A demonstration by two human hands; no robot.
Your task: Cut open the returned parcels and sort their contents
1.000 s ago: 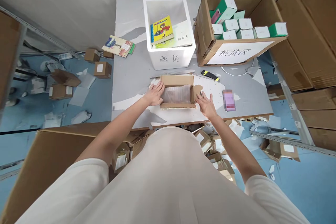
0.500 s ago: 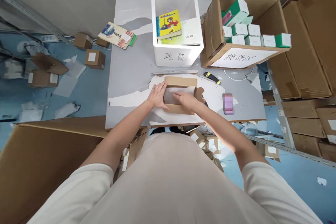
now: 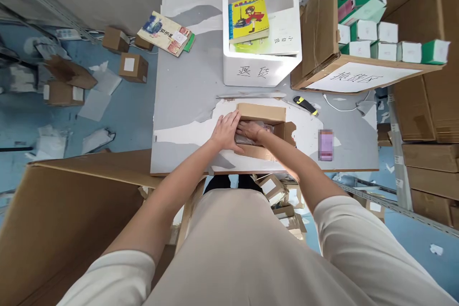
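A small open cardboard box (image 3: 261,112) lies on the table with its flaps up. My left hand (image 3: 226,132) rests against the box's left end, fingers spread and flat. My right hand (image 3: 251,130) reaches inside the box, its fingers stretched leftward over the contents. Something in clear, shiny wrap (image 3: 268,127) shows beside the right wrist; the hand hides most of it. To the right of the box lie a black and yellow box cutter (image 3: 306,105) and a pink phone-like object (image 3: 326,145), which is blurred.
Behind the box stand a white foam bin (image 3: 261,72) holding books and a large carton (image 3: 319,24) of green and white boxes. More books (image 3: 165,33) lie at the table's left. A big open carton (image 3: 82,215) stands at my left; cartons fill the right shelf.
My right hand has moved left and deeper into the box, close to my left hand. The white sheet inside is largely out of sight, and wrapped contents show. The view has shifted.
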